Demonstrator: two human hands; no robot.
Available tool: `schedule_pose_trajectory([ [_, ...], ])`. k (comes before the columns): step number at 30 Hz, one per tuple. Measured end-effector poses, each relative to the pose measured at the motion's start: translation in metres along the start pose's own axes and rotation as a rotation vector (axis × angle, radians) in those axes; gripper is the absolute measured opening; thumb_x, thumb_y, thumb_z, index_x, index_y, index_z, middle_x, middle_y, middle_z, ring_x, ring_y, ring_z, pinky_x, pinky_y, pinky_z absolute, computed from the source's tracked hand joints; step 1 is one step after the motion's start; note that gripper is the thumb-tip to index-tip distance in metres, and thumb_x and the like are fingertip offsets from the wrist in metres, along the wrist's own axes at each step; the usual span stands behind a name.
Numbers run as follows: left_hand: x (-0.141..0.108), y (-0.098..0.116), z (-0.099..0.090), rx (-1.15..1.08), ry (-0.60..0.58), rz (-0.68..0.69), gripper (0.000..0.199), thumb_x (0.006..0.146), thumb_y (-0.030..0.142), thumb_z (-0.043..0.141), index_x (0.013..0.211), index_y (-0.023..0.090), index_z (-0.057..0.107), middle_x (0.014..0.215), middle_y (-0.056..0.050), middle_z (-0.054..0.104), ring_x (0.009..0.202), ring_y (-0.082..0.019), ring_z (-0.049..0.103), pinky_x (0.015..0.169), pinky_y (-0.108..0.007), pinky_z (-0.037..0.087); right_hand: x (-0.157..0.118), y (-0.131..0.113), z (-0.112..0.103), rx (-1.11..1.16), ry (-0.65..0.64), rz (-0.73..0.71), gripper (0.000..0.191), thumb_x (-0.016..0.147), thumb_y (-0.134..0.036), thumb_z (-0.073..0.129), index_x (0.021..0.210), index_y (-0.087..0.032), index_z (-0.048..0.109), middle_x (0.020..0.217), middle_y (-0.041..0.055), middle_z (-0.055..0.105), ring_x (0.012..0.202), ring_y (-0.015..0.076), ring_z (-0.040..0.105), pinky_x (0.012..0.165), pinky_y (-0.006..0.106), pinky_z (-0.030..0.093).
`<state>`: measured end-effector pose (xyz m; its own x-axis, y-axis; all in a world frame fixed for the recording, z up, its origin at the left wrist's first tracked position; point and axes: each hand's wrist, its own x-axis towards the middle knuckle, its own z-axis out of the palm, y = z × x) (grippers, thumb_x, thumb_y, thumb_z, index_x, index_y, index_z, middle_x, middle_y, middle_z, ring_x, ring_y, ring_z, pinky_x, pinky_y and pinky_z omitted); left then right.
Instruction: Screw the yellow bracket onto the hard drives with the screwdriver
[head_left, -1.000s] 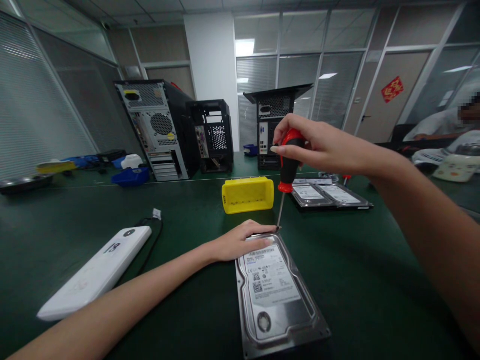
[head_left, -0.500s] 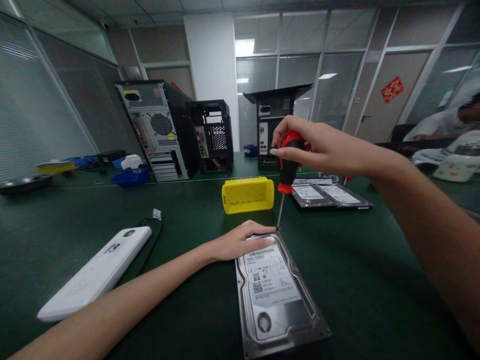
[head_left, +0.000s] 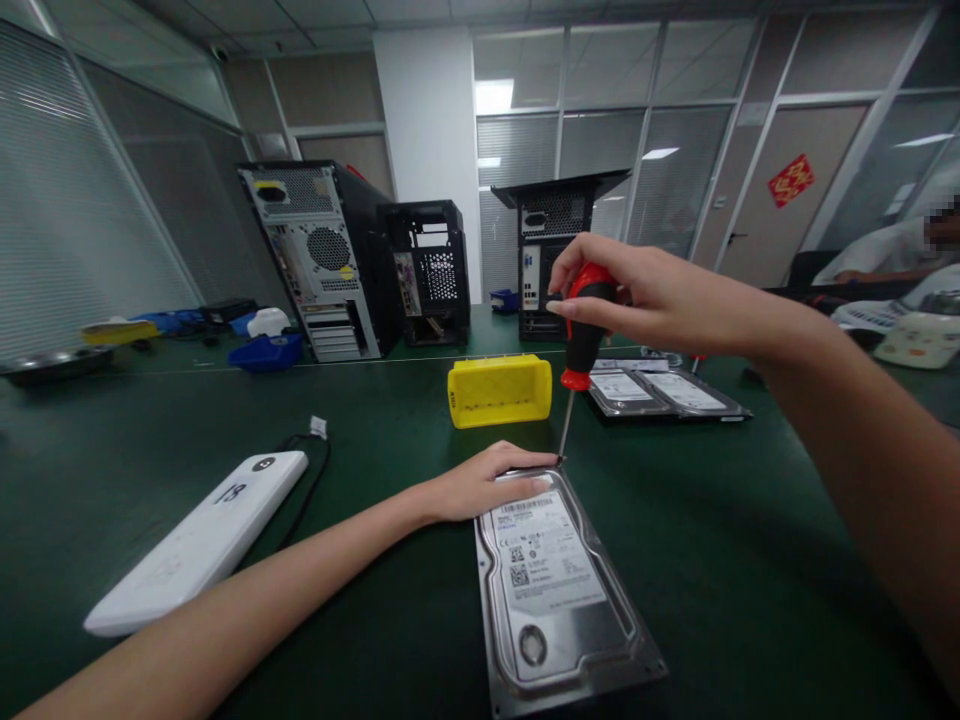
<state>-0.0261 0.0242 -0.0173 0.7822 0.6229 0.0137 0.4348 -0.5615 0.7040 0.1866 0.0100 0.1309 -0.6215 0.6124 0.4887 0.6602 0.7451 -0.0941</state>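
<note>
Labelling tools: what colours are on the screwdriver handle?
The screwdriver handle is red and black, best seen in the head view.

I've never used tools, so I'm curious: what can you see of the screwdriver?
The screwdriver has a thick red and black handle, seemingly plastic, with a red collar and a thin, metal-looking shaft. It stands tip down, leaning slightly. The right hand grips its handle; its tip, too small to make out, is at the far right corner of the hard drive, beside the left hand.
</note>
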Motion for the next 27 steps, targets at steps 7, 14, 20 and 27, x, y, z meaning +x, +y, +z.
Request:
schedule_pose_trajectory([
  [7, -0.0002, -0.0012, 0.0003, -0.011, -0.003, -0.007, 0.053, 0.088, 0.052, 0.042, 0.133, 0.024, 0.042, 0.127, -0.008, 0.048, 0.116, -0.021, 0.045, 0.099, -0.033, 0.034, -0.0003, -0.0004, 0.0004, -0.015, 0.002, 0.008, 0.036, 0.085, -0.045, 0.045, 0.106, -0.016, 0.050, 0.096, 0.0078, 0.057, 0.077, 0.0166, 0.053, 0.063, 0.028, 0.039],
  [14, -0.0004, -0.0005, -0.0006, -0.003, -0.009, -0.005, 0.053, 0.088, 0.050, 0.042, 0.133, 0.021, 0.042, 0.127, -0.009, 0.048, 0.115, -0.021, 0.045, 0.099, -0.032, 0.034, -0.0002, -0.0001, 0.0006, -0.009, 0.006, -0.002, 0.035, 0.084, -0.043, 0.048, 0.105, -0.016, 0.051, 0.094, 0.0066, 0.057, 0.074, 0.0153, 0.051, 0.061, 0.027, 0.037],
  [20, -0.0005, -0.0033, 0.0002, -0.003, -0.004, 0.002, 0.052, 0.088, 0.052, 0.041, 0.132, 0.024, 0.043, 0.127, -0.008, 0.049, 0.113, -0.021, 0.046, 0.098, -0.033, 0.035, 0.0015, 0.0010, 0.0008, -0.001, 0.013, 0.008, 0.033, 0.082, -0.043, 0.051, 0.101, -0.016, 0.052, 0.092, 0.0068, 0.058, 0.074, 0.0159, 0.051, 0.060, 0.027, 0.037],
  [27, -0.0007, -0.0053, 0.0009, -0.012, 0.004, 0.019, 0.053, 0.088, 0.051, 0.042, 0.132, 0.023, 0.044, 0.126, -0.008, 0.049, 0.114, -0.020, 0.046, 0.099, -0.033, 0.034, -0.0010, 0.0056, -0.0018, 0.093, -0.049, 0.056, 0.038, 0.084, -0.037, 0.048, 0.117, -0.019, 0.047, 0.111, 0.0089, 0.054, 0.089, 0.0211, 0.053, 0.069, 0.032, 0.041],
])
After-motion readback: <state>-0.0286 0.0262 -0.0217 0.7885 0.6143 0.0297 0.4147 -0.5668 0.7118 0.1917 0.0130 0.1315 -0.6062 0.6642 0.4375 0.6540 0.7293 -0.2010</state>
